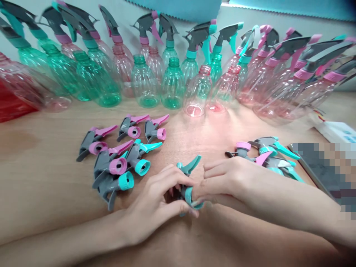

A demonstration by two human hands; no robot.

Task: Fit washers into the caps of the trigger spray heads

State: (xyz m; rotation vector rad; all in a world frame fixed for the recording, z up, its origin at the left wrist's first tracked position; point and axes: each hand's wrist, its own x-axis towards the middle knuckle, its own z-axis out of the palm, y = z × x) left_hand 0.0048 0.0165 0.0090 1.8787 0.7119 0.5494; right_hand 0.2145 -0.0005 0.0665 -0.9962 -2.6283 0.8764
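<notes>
Low over the table, my left hand is wrapped around a grey spray trigger head with a teal lever and teal screw collar. The fingers of my right hand press at the collar's open end; whether they hold a small part there is hidden. To the left lie several loose trigger heads, among them one with a pink collar and one with a teal collar. Beyond my right wrist is another group of trigger heads, including one with a pink collar.
Several clear bottles without heads, such as a green one and a pink one, stand along the back. Bottles with trigger heads crowd both sides. A red object sits far left. A dark flat device, partly pixelated, lies right.
</notes>
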